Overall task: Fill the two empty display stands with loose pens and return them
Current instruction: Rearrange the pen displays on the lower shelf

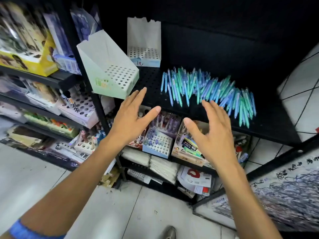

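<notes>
Pens, blue and green, lie in a loose heap on the black shelf, near its front edge; a careless sweep could roll some off onto the floor. Both stands are empty, their hole grids bare: the green stand sits tilted over the shelf's left corner and could tip off, the blue stand upright behind it. Left hand and right hand hover spread wide, holding nothing.

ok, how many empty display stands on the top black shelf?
2. The green-fronted stand sits tilted at the shelf's left front corner, overhanging the edge; the blue-fronted stand stands upright behind it, left of the loose pens. None seem hidden.
</notes>
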The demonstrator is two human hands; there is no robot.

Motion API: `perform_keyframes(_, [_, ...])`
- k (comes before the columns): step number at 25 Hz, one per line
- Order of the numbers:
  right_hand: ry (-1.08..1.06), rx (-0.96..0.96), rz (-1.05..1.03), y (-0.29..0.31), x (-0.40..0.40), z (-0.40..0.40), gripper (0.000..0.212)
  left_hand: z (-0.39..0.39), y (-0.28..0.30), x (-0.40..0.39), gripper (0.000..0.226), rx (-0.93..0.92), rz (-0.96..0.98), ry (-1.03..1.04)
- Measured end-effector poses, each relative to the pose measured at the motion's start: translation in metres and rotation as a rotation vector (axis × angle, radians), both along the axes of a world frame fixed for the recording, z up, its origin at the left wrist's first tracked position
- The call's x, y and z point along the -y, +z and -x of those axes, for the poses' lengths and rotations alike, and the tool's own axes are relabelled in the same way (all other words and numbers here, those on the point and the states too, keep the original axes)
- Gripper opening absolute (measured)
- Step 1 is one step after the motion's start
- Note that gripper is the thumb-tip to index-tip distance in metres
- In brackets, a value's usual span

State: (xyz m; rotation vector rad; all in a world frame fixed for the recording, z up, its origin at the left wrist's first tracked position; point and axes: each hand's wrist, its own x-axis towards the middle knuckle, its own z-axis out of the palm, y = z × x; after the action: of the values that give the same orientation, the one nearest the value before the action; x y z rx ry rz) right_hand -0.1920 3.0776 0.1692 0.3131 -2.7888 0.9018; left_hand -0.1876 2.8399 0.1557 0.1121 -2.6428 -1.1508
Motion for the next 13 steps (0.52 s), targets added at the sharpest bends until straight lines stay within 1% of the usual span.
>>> perform_keyframes(3, [-0.02,-0.001,-0.007,-0.028,0.02,-0.048,0.078,-0.041,-0.018,0.013,0.077,0.004,-0.001,-0.034])
perform_keyframes(7, [-0.009,0.093,-0.089,-0.07,0.04,-0.082,0.085,-0.069,-0.056,0.018,0.079,0.125,0.013,-0.071])
perform_keyframes(10, [0.002,0.171,-0.153,-0.101,0.047,-0.08,0.087,-0.071,-0.09,0.021,0.083,0.184,0.048,-0.082])
perform_keyframes(13, [-0.001,0.217,-0.21,-0.129,0.051,-0.056,0.09,-0.056,-0.119,0.025,0.084,0.206,0.044,-0.071])
